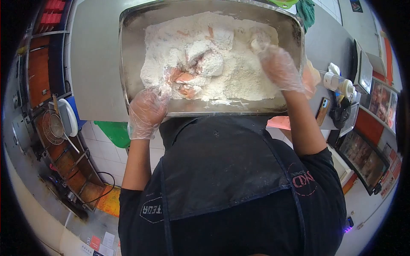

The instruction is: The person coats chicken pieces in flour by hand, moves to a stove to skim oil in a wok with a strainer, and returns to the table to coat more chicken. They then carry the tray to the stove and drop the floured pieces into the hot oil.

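A large metal tray [127, 64] holds a bed of white flour [245, 81]. Raw meat pieces [188, 79], possibly chicken, lie heaped in its left middle, partly coated and showing pink and orange. My left hand [147, 109], in a clear plastic glove, is at the tray's near left rim, its fingers curled beside the nearest meat. Whatever those fingers hold, if anything, is hidden. Over the right side of the flour, my gloved right hand [279, 68] reaches down, its fingertips smeared by motion. A pale floury lump [258, 42] shows at those fingertips; whether it is gripped cannot be made out.
The tray stands on a steel table [96, 64]. Right of it are a phone [323, 111], a clear container [331, 80] and a squeeze bottle [347, 88]. A green cloth [305, 15] hangs behind. Below left is a green bin [113, 132]; a wire strainer [54, 126] hangs farther left.
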A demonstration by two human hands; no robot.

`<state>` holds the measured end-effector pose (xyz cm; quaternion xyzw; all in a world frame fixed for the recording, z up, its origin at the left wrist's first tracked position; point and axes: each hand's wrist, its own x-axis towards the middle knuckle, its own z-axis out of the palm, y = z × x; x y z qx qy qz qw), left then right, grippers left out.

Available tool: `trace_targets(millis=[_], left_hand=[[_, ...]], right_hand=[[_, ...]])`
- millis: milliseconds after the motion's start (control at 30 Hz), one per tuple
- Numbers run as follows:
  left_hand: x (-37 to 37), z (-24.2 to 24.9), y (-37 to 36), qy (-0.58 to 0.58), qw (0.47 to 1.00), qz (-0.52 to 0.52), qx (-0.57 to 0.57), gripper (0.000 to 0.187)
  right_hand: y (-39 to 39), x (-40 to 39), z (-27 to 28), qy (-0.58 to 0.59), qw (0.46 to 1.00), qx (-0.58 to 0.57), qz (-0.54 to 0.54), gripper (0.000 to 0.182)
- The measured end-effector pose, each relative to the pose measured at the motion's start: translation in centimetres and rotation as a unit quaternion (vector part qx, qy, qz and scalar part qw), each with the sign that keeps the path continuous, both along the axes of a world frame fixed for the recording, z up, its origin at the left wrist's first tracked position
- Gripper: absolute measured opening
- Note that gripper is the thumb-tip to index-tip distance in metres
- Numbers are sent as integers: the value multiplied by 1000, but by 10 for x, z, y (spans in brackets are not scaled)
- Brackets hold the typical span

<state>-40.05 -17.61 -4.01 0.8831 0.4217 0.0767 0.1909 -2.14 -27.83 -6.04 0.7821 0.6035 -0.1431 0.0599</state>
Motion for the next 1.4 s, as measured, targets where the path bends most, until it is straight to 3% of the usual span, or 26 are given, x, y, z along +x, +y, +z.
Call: trace_targets(millis=[33, 100, 167, 233, 267, 333, 400, 467, 500, 567, 667, 700, 767, 900, 933, 967, 1100, 1167, 1200, 1267, 1300, 1333, 1367, 1400], left_hand=[[0, 1, 0, 9, 1000, 3, -5, 26], [-3, -4, -1, 6, 1000, 4, -5, 26], [-5, -5, 0, 3, 1000, 4, -4, 26], [-3, -4, 0, -21, 1000, 0, 6, 26], [-4, -3, -1, -20, 1000, -1, 6, 26], [-3, -2, -1, 27, 1000, 8, -11, 26], [-5, -6, -1, 10, 1000, -1, 11, 26], [-7, -7, -1, -7, 999, -7, 33, 26], [-6, -5, -1, 12, 1000, -5, 22, 26], [-6, -5, 0, 31, 999, -1, 9, 27], [-7, -5, 0, 0, 1000, 6, -1, 26], [-5, -1, 0, 8, 1000, 6, -20, 24], [-5, 0, -1, 16, 999, 6, -41, 22], [-5, -6, -1, -4, 1000, 3, -20, 23], [-4, -5, 0, -19, 1000, -1, 3, 23], [-3, -3, 1, -19, 1000, 0, 6, 23], [2, 4, 3, -26, 1000, 12, 11, 26], [3, 0, 10, -10, 999, 27, -16, 29], [6, -4, 18, -19, 996, 64, -59, 34], [7, -27, 43, -29, 989, 103, -98, 39], [-1, -56, 61, 26, 999, 16, -35, 44], [-3, -73, 75, 81, 994, -70, 29, 48], [9, -73, 86, 80, 994, -66, 31, 48], [27, -64, 95, 40, 962, 90, -255, 49]], right_hand=[[5, -14, 6, 1, 1000, 0, 0, 37], [17, -42, 22, 126, 965, -216, -78, 49], [4, -57, -21, 215, 961, -169, -38, 52], [11, -86, 16, 271, 952, -104, 92, 36], [9, -96, 6, 272, 952, -105, 92, 36], [3, -113, -16, 222, 935, -170, 220, 35], [0, -111, -19, 229, 938, -164, 203, 31], [-8, -99, -39, 250, 929, -47, 269, 29], [-7, -91, -36, 249, 928, -48, 271, 29], [-5, -73, -27, 187, 915, -213, 286, 32], [-22, -35, -44, 79, 925, -261, 266, 30], [-28, -27, -39, 79, 924, -264, 266, 30], [-39, -13, -24, -107, 951, -115, 267, 32], [-56, -6, -34, -114, 924, -129, 341, 34], [-48, -9, -37, 50, 941, -233, 240, 35], [-41, -14, -39, 212, 912, -325, 129, 36], [14, -44, 9, 255, 902, -328, 114, 37], [41, -58, 34, 162, 961, -169, 148, 36], [44, -57, 26, 164, 961, -166, 150, 36], [57, -53, 0, 249, 965, -16, 77, 40], [67, -54, 0, 249, 965, -14, 80, 40], [79, -60, 3, 284, 957, 36, -47, 42], [89, -62, 4, 314, 930, 85, -172, 47], [91, -55, -11, 314, 931, 87, -167, 47]])
